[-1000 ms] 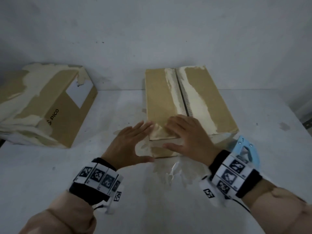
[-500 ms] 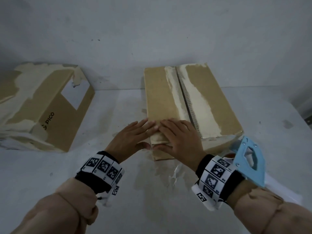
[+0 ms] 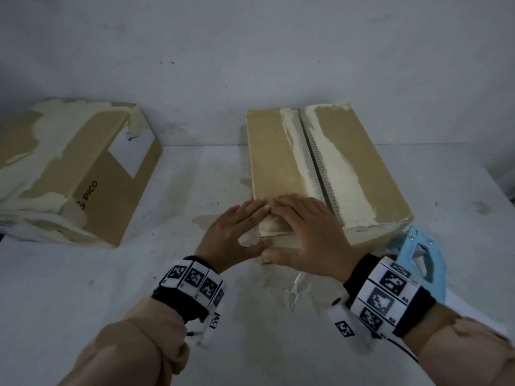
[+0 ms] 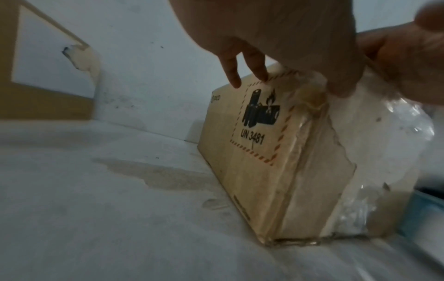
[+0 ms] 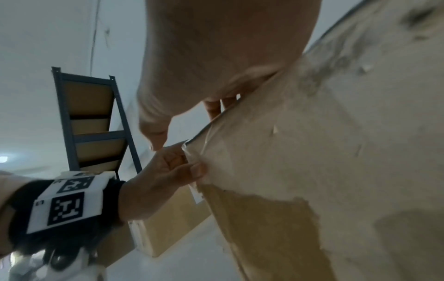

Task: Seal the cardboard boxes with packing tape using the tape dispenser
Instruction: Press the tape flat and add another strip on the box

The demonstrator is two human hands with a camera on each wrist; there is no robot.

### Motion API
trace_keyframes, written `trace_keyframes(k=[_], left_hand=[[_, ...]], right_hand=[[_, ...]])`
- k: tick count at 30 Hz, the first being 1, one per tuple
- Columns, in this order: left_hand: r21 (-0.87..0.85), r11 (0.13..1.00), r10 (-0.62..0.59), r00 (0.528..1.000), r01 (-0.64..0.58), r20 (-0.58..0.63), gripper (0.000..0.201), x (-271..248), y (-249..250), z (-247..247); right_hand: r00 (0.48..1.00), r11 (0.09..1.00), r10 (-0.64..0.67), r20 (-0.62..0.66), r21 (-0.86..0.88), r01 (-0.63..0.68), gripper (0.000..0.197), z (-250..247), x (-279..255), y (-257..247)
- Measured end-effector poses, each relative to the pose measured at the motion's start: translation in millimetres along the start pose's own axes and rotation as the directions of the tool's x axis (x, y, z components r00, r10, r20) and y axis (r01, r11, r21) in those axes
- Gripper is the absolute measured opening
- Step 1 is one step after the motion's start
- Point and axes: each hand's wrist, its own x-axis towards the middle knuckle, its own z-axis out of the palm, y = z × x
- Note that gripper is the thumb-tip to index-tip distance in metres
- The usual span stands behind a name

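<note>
A cardboard box [image 3: 320,168] with a torn, open top seam lies mid-table, its near end covered in clear tape [image 4: 384,133]. My left hand [image 3: 239,224] lies with straight fingers over the box's near left corner, its thumb against the near face. My right hand [image 3: 303,227] presses flat on the top beside it, fingertips touching the left hand's, thumb on the near face. The light blue tape dispenser [image 3: 415,254] lies on the table by the box's near right corner, behind my right wrist, and neither hand holds it.
A second cardboard box [image 3: 78,174] with torn paper and a white label sits at the table's left, against the wall. Tape scraps [image 3: 295,288] stick to the white table [image 3: 83,302] in front of the box. A metal shelf [image 5: 91,117] stands off to the left.
My left hand has moved from the table up onto the box's near left corner. My right hand has slid left to meet it. The dispenser has stayed put.
</note>
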Motion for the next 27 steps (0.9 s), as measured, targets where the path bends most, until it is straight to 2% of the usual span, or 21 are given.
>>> trace_keyframes(k=[2,5,7,9,11,13,17,20,24,27], left_hand=[[0.0,1.0,-0.021,1.0,0.021,-0.022,0.059,-1.3,4.2,5.1],[0.026,0.999,-0.021,1.0,0.022,-0.017,0.068,-3.8,2.2,7.5],[0.053,0.999,-0.007,0.999,0.004,0.05,0.08,-5.8,-2.6,5.6],[0.095,0.995,-0.002,0.992,-0.01,0.124,0.094,-7.4,-5.1,3.1],[0.12,0.993,-0.002,0.986,-0.018,0.167,0.105,-8.5,-5.4,-0.9],[0.122,0.992,0.009,0.98,-0.034,0.2,0.111,-8.5,-5.2,-5.3],[0.183,0.98,0.028,0.97,-0.074,0.241,0.114,-7.3,-7.5,-10.7],[0.202,0.975,0.038,0.968,-0.09,0.247,0.111,-6.5,-7.2,-12.3],[0.217,0.972,0.035,0.969,-0.09,0.245,0.103,-5.3,-4.5,-14.5],[0.216,0.974,0.017,0.969,-0.072,0.246,0.101,-5.3,-1.5,-16.0]], right_hand=[[0.997,0.999,0.031,-0.074,-0.022,-0.033,0.062,3.3,3.3,-2.4],[0.992,0.994,-0.036,-0.121,-0.104,0.024,0.056,10.4,3.3,3.5],[0.99,0.983,-0.094,-0.101,-0.169,0.076,0.053,14.7,2.0,9.0],[0.994,0.978,-0.097,-0.054,-0.191,0.085,0.064,15.8,0.7,12.4],[0.996,0.982,-0.086,-0.003,-0.169,0.084,0.071,12.2,-0.5,12.8],[0.999,0.993,-0.049,-0.019,-0.104,0.047,0.069,6.5,-2.0,8.0],[0.992,0.995,0.045,-0.121,-0.079,-0.055,0.073,8.4,4.5,-9.0],[0.985,0.992,0.004,-0.171,-0.123,-0.025,0.066,15.0,8.9,-8.7],[0.986,0.985,-0.063,-0.153,-0.167,0.037,0.063,18.8,5.1,-1.6],[0.991,0.976,-0.1,-0.087,-0.2,0.081,0.073,15.1,1.1,4.0]])
